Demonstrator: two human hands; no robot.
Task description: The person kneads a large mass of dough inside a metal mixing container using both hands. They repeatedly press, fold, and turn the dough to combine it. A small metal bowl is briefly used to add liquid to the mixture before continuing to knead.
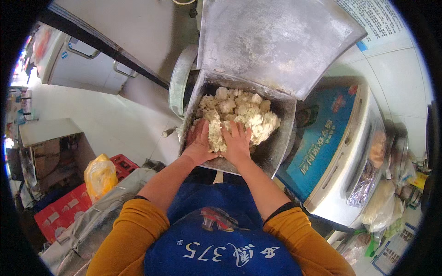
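Crumbly, pale dough (pixel 238 105) lies heaped in a metal trough (pixel 290 127), which looks like the bowl of a dough mixer. My left hand (pixel 198 145) is inside at the near left, its fingers along the left side of a dough lump (pixel 215 134). On the other side of this lump, my right hand (pixel 238 143) presses into the dough with its fingers somewhat spread. The two hands hold the lump between them. Dough hides some fingertips. The trough's metal lid (pixel 272 41) stands raised at the far side.
A blue-topped chest freezer (pixel 321 145) stands close on the right, with plastic bags (pixel 380 203) beyond it. A rounded guard (pixel 178 82) adjoins the trough's left side. At the lower left are a yellow bag (pixel 100 176), a red crate (pixel 124 165) and a covered surface (pixel 103 214).
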